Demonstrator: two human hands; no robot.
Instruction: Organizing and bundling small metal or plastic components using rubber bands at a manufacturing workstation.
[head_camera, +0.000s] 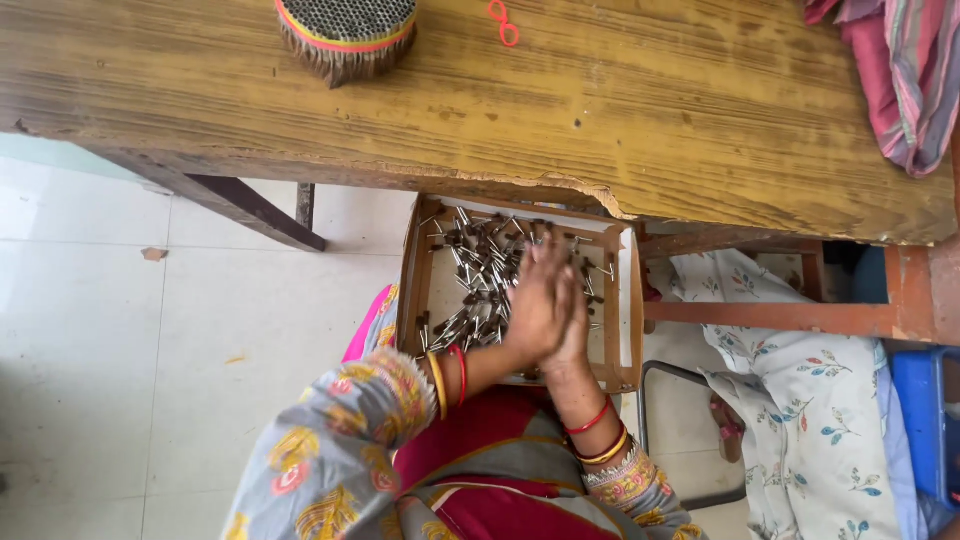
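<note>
A shallow cardboard tray (628, 300) rests on my lap, just under the edge of the wooden table (600, 110). It holds several small dark and silver sticks (478, 270), scattered loose. My left hand (535, 300) and my right hand (572, 330) are pressed together palm to palm over the tray's middle, fingers pointing toward the table. Some sticks seem caught between the palms, but the hands hide this. Both wrists wear red and yellow bangles.
A round bundle of packed sticks (345, 35), tied with a coloured band, stands on the table's far side. Red loops (503, 22) lie near it. Striped cloth (900, 70) hangs at top right. A metal chair frame (660, 420) and flowered fabric (800, 400) are to my right.
</note>
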